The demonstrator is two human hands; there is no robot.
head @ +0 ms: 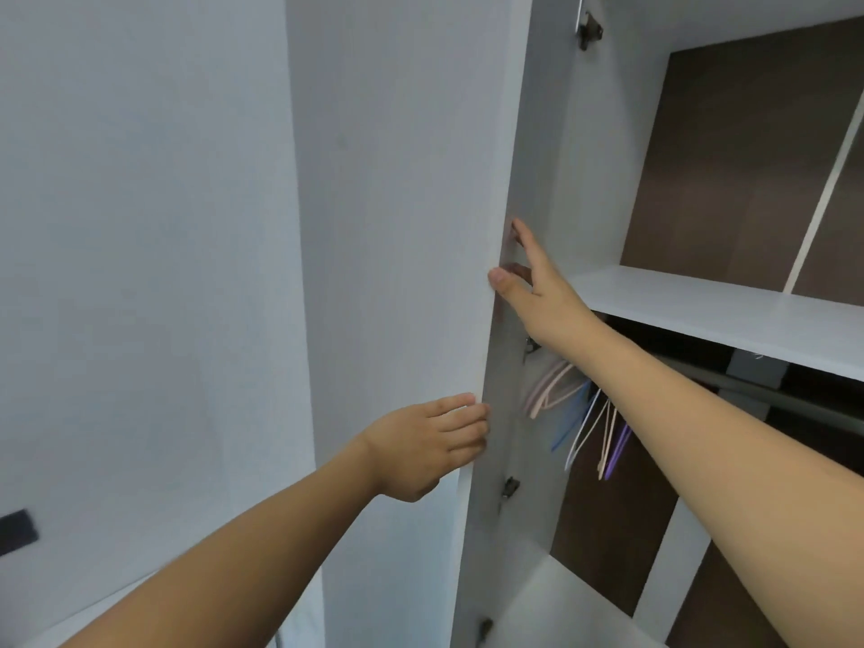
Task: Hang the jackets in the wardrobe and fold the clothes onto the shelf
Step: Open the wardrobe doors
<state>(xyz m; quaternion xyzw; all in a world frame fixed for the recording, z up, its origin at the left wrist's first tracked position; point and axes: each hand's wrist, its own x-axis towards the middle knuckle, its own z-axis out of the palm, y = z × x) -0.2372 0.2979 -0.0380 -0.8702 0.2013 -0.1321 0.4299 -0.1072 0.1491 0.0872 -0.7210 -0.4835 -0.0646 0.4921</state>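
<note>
My left hand (423, 444) lies low on the free edge of the wardrobe door (397, 226), its fingers fairly straight and their tips wrapped just past the edge, so it steadies the panel more than it clamps it. My right hand (528, 282) reaches higher up the same edge, thumb on the near face and fingers spread onto the inner face; how firmly it pinches I cannot tell. Neither hand carries any clothing.

I judge the door to be a stiff, smooth board that swings lightly on its hinges (510, 487), and its bare edge is the only place to hold it here.

Past my hands, the wardrobe stands open. A few empty hangers (584, 423), pink, blue, white and purple, hang bunched at the left end of the rail (795, 399). They look thin, light and slippery, likely to swing and tangle, so I would take one by its hook. Above the rail runs a white shelf (729, 311), flat and rigid. No jackets or clothes are in view.
</note>
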